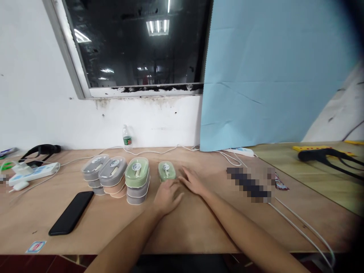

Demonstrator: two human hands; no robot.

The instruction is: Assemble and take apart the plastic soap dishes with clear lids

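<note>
Watching my left hand (pixel 168 197) and right hand (pixel 195 182), fingers loosely open beside the lone green lunch box (pixel 166 173) on the surface (pixel 196 227), I judge a careless leftward shove could topple the neighbouring green-topped stack (pixel 138 182).

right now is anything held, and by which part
Cannot be told: the left hand covers the near end of the lone green lunch box, hiding any grip; the right hand looks empty.
</note>
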